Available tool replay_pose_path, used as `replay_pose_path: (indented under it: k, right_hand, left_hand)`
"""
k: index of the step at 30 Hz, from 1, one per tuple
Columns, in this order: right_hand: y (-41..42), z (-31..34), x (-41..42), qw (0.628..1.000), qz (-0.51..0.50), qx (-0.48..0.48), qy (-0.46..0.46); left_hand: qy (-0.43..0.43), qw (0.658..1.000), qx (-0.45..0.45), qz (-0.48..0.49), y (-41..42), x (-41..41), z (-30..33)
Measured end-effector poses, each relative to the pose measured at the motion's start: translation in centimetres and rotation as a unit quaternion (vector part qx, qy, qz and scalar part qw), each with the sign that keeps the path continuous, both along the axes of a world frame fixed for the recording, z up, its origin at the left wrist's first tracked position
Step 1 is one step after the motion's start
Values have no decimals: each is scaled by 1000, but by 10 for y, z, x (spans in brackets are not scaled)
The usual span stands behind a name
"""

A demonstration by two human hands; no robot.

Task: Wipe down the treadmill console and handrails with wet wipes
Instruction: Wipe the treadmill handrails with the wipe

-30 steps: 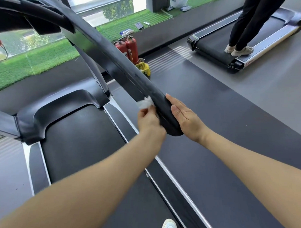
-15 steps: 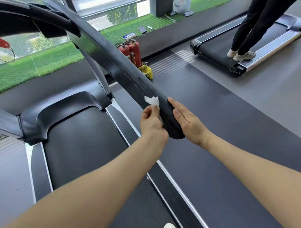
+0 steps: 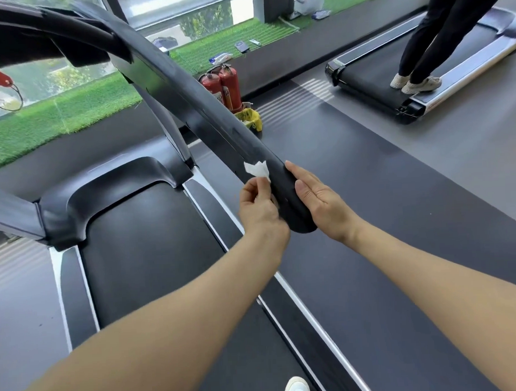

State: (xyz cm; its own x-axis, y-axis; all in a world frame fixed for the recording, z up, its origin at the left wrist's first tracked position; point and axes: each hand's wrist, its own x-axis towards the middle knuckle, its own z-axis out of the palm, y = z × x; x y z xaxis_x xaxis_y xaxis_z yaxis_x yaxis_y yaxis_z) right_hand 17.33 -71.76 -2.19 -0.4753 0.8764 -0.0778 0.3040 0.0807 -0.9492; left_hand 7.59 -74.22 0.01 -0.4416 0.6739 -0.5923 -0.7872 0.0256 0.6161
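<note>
The treadmill's black right handrail (image 3: 207, 109) slopes from the console at top left down to its rounded end at mid-frame. A small crumpled white wet wipe (image 3: 256, 169) lies against the rail's inner side near that end. My left hand (image 3: 260, 208) pinches the wipe between thumb and fingers and holds it to the rail. My right hand (image 3: 318, 202) lies flat, fingers straight, on the outer side of the rail's end. The console (image 3: 41, 42) is mostly out of frame at top left.
The treadmill belt (image 3: 153, 248) and its silver side rail (image 3: 298, 302) run below my arms. Two red fire extinguishers (image 3: 222, 87) stand by the window ledge. A person's legs stand on a second treadmill (image 3: 393, 70) at the upper right. My white shoe (image 3: 297, 388) shows at the bottom.
My left hand has slid the wipe a little up the rail's inner side. My right hand stays flat on the rail's end.
</note>
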Motion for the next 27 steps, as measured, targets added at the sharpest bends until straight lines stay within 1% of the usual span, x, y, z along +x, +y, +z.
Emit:
replay_pose_path:
  k: [6,9,13,17,19,22,24,27]
  right_hand:
    - [-2,4,-1,1000,-13,-8,2]
    - [-3,6,-2,1000,-15,-8,-4]
    - [-3,5,-2,1000,-20,-9,-11]
    - [-3,3,-1,999,-23,-22,-4]
    - [-2,2,-1,1000,-21,-21,-2]
    - [-2,3,-1,1000,-25,-15,-5]
    - [-3,4,-2,1000,-27,-13,-5]
    - [-3,2,-1,999,-27,-18,3]
  left_hand:
    - [-12,997,-56,-46,-41,39,-18]
    - [-40,994,-77,-61,-55,52,-21]
    - [-63,992,-100,-36,-44,46,-26]
    - [-57,990,-130,-14,-21,24,-38]
    - [-55,988,-141,-22,-17,18,-43]
    - [-73,986,-134,-61,-28,26,-41]
    - [-68,987,-122,-80,-33,30,-38]
    - [-60,991,-98,-62,-17,15,-40]
